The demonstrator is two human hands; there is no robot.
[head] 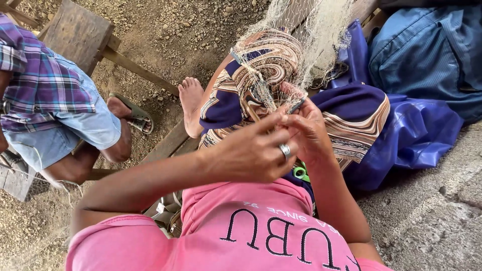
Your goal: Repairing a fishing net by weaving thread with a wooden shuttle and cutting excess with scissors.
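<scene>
A fine pale fishing net (296,45) drapes over my raised knee, which is covered by a patterned brown, cream and navy skirt (266,65). My left hand (251,150), with a silver ring on one finger, pinches strands of the net. My right hand (309,130) sits just beside it, fingers closed on a thin dark netting needle (296,105) that points up into the mesh. Both hands meet over my lap, above my pink shirt (236,231). A green object (301,173) peeks out under my right wrist.
Another person in a plaid shirt and denim shorts (55,100) sits at the left on a wooden bench (80,30), sandalled foot on gravel. My bare foot (191,103) rests on a wooden beam. Blue tarp and cloth (422,65) lie at the right on concrete.
</scene>
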